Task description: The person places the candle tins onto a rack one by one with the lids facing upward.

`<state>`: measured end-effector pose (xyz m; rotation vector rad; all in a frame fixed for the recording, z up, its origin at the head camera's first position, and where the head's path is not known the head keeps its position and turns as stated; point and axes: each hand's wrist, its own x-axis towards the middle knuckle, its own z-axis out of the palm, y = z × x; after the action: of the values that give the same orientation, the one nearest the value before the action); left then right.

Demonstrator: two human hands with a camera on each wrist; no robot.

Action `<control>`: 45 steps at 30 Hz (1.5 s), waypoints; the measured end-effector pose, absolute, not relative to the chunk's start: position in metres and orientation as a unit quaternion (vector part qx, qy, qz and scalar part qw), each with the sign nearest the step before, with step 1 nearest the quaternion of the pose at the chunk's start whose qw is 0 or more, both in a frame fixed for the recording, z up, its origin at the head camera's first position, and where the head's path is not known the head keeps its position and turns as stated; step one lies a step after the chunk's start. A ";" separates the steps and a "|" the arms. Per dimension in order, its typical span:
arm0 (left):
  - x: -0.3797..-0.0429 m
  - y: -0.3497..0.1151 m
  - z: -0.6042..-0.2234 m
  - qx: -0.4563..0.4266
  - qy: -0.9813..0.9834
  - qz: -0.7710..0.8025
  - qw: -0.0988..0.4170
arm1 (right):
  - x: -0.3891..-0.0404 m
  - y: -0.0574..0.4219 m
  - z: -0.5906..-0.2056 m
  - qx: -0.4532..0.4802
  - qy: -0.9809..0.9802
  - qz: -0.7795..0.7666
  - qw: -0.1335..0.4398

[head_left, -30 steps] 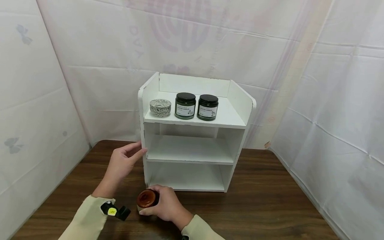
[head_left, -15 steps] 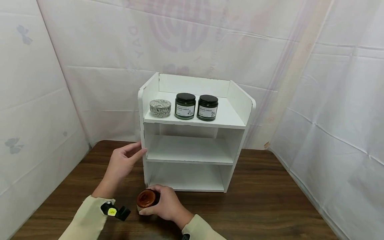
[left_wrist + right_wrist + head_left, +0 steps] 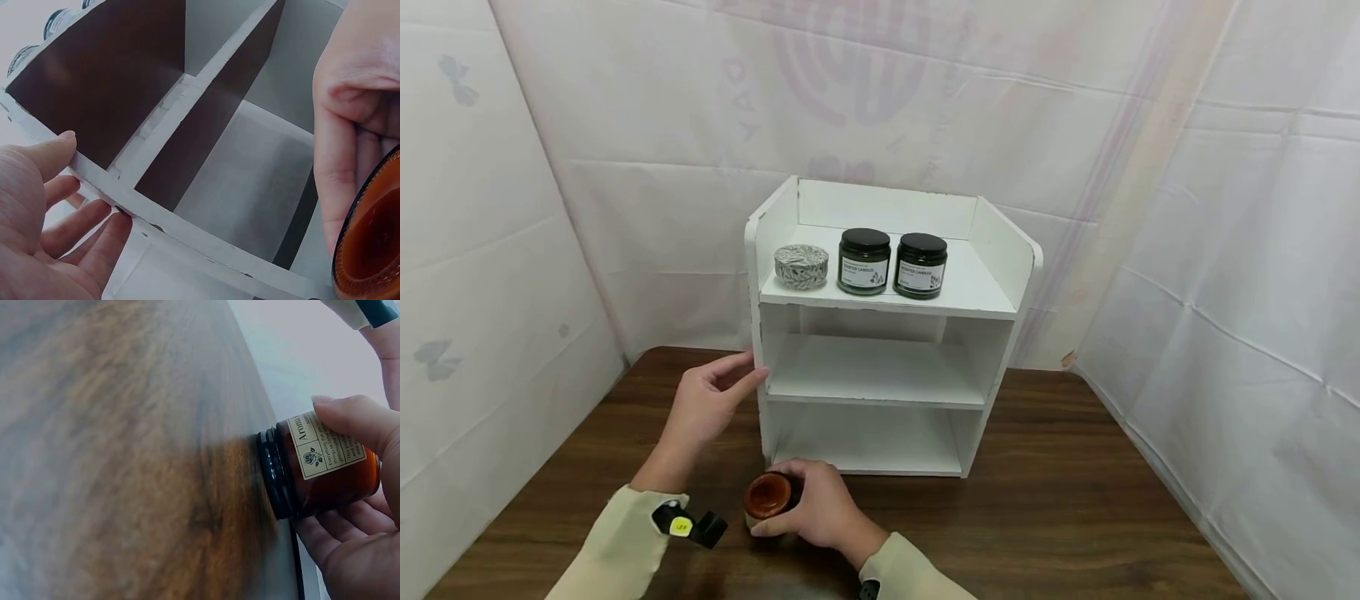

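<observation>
An amber glass candle jar (image 3: 767,495) is upside down, black lid towards the table and amber base up. My right hand (image 3: 823,508) grips it round the side, thumb across its cream label (image 3: 325,445). Whether the lid touches the table is hard to tell. My left hand (image 3: 703,408) holds the left side panel of a white three-tier shelf (image 3: 880,403), thumb at its front edge and fingers along the outer face. On the top tier stand a leaf-patterned round tin (image 3: 801,267) and two dark green candle jars (image 3: 864,262) (image 3: 921,267) with black lids.
The shelf stands on a dark wood table (image 3: 1075,500), its lower two tiers bare. White patterned sheeting (image 3: 662,208) hangs behind and on both sides. The jar in my right hand is just in front of the shelf's lower left corner.
The head view has shifted very slightly. Both hands, the amber jar and the shelf keep their places.
</observation>
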<state>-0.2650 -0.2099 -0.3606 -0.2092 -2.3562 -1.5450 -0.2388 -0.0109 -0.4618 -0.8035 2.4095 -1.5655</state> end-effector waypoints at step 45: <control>-0.266 -0.212 -0.361 -0.077 -0.830 -0.528 0.163 | -0.234 0.002 -0.457 -0.223 0.740 -0.630 0.078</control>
<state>-0.2665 -0.2120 -0.3612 -0.2192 -2.3673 -1.5061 -0.2337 0.0021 -0.4575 -0.6684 2.2162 -1.8856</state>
